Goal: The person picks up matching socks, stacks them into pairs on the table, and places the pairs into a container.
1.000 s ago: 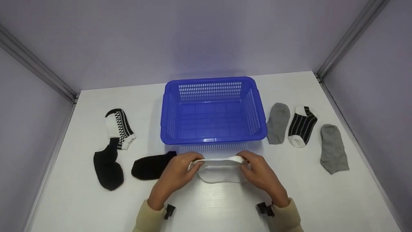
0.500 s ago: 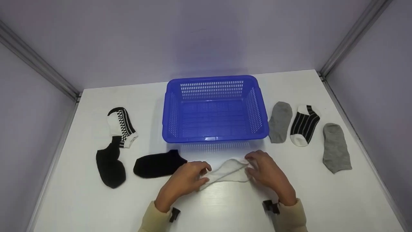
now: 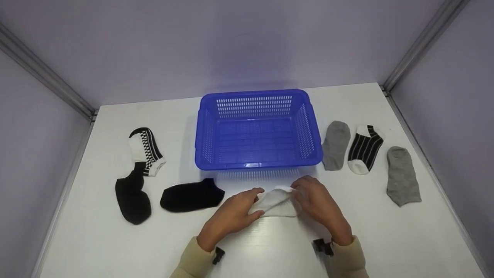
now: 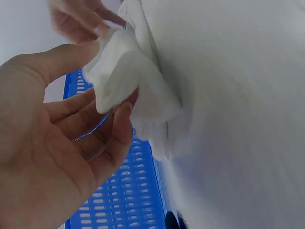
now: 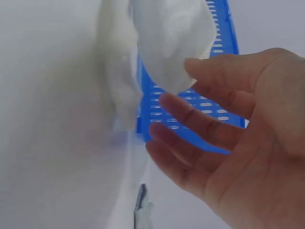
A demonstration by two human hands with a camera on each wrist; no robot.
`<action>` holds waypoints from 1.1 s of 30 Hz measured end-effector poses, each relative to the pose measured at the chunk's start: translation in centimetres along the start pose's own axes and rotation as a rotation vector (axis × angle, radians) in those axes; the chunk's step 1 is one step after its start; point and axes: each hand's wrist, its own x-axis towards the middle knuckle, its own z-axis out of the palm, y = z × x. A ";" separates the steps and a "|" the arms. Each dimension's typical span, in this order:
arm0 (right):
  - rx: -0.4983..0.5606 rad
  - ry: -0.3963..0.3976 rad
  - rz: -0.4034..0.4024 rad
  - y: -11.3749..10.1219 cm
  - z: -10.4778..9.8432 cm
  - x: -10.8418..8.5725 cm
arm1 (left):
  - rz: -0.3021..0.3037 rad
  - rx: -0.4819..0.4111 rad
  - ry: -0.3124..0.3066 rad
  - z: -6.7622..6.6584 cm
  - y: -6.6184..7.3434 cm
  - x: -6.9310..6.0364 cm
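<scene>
White sock fabric (image 3: 276,202) is bunched between both hands, in front of the basket. My left hand (image 3: 237,210) holds its left end between thumb and fingers; in the left wrist view the sock (image 4: 119,71) drapes over the curled fingers. At the other end, my right hand (image 3: 318,199) pinches the edge with thumb and forefinger, while its other fingers stay apart from the fabric in the right wrist view. Beside the lifted part (image 5: 174,45), a second white part (image 5: 119,67) lies lower; whether it is a separate sock I cannot tell.
Behind the hands stands a blue plastic basket (image 3: 258,166). Left lie a checkered sock (image 3: 146,150) and black socks (image 3: 133,199) (image 3: 191,195). Right of the basket are grey socks (image 3: 335,146) (image 3: 403,175) and a black striped sock (image 3: 364,150). Walls enclose the white table (image 3: 96,247).
The white sock was stretched wide between both hands; it is now lower and bunched. My left hand has moved right, towards the right hand, which has shifted only a little.
</scene>
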 end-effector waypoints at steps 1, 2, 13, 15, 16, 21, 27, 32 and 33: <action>0.024 0.018 -0.013 -0.2 -0.1 0.0 | 0.001 -0.010 0.007 0.0 0.1 0.2; 0.049 0.031 -0.028 -0.4 -0.2 0.0 | 0.002 -0.021 0.012 0.0 0.1 0.4; 0.267 0.028 -0.113 -1.1 0.6 0.4 | 0.060 -0.042 0.115 1.0 0.9 1.8; 0.322 -0.014 -0.062 -1.1 0.9 0.4 | 0.059 -0.120 0.138 1.0 0.9 1.8; 0.349 -0.041 -0.045 -1.2 1.0 0.4 | 0.056 -0.171 0.146 0.8 1.0 1.8; 0.439 -0.243 -0.065 -1.5 1.5 0.2 | 0.050 -0.414 0.192 -0.5 1.2 1.6; 0.502 -0.425 -0.102 -1.7 2.2 0.1 | -0.022 -0.625 0.218 -1.6 1.1 1.4; 0.486 -0.443 -0.114 -1.3 2.4 0.2 | -0.046 -0.645 0.235 -2.0 0.8 1.2; 0.477 -0.444 -0.115 -1.2 2.3 0.2 | -0.050 -0.642 0.241 -2.1 0.7 1.2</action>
